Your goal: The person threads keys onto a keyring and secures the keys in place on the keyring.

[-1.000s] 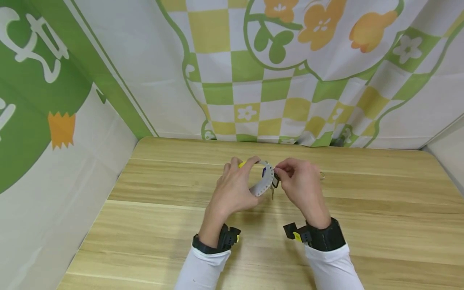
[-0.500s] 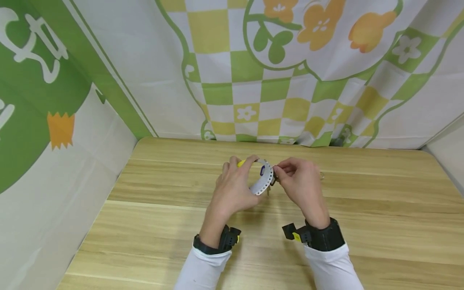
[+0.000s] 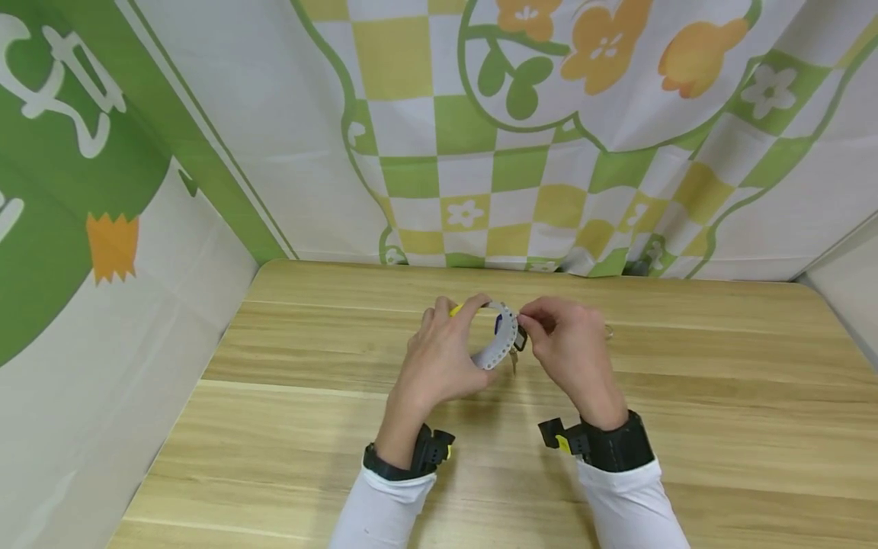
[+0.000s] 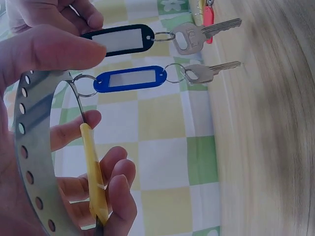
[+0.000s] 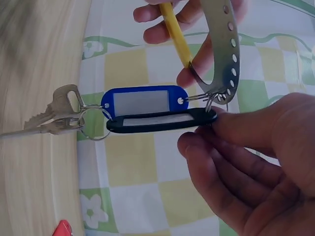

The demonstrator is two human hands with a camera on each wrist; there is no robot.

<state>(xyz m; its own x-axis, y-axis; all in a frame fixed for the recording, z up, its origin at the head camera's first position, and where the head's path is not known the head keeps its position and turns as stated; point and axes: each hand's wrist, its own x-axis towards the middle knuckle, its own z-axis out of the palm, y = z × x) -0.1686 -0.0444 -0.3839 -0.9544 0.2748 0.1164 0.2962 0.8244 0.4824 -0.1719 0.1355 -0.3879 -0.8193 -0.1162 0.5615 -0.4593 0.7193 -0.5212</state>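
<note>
My left hand [image 3: 442, 354] grips a large metal key hoop [image 4: 39, 132], a curved band punched with a row of holes; its fingers curl by the yellow handle [image 4: 93, 172]. A blue key tag [image 5: 142, 101] hangs from the hoop by a split ring and carries a silver key [image 4: 199, 73]. My right hand [image 3: 572, 343] pinches the ring end of a black key tag [image 5: 157, 120] between thumb and forefinger, right at the hoop's holed end. Another silver key [image 4: 189, 39] dangles from this black tag. The fingertips partly hide the black tag's upper ring.
A red key tag [image 5: 62, 228] lies on the wooden table [image 3: 309, 442]. Beyond my right hand a small metal ring [image 3: 609, 332] shows on the tabletop. A checked, flowered curtain [image 3: 466, 175] hangs along the table's back edge.
The black tag and its key tip slightly left toward the hoop, then swing back right. Both hands stay nearly in place, the right still pinching the tag at the hoop.
</note>
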